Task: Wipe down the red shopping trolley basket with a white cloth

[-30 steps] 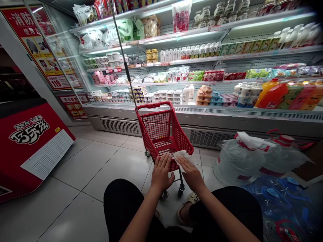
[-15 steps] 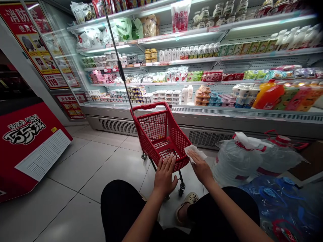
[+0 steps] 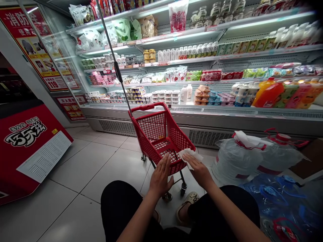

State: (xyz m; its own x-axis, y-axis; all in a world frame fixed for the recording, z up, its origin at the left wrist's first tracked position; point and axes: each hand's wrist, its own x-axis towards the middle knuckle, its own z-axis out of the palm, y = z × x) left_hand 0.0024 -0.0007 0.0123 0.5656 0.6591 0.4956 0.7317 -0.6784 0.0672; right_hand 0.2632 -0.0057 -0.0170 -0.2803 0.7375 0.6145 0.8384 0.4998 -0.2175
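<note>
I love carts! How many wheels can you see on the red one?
3: one back wheel on the left, two front wheels nearest the camera. A fourth may be hidden behind the basket.

The red wall poster [image 3: 32,43] is displaying the white heading "消防", cut off by glare, and is carrying the number "119" in its bottom band. The red freezer cabinet [image 3: 27,148] is showing the white brand lettering "巧乐兹". Print on the lower red sign [image 3: 70,107], pink bag [image 3: 178,15] and shelf price strips [image 3: 161,63] is reading too small or blurred.
</note>
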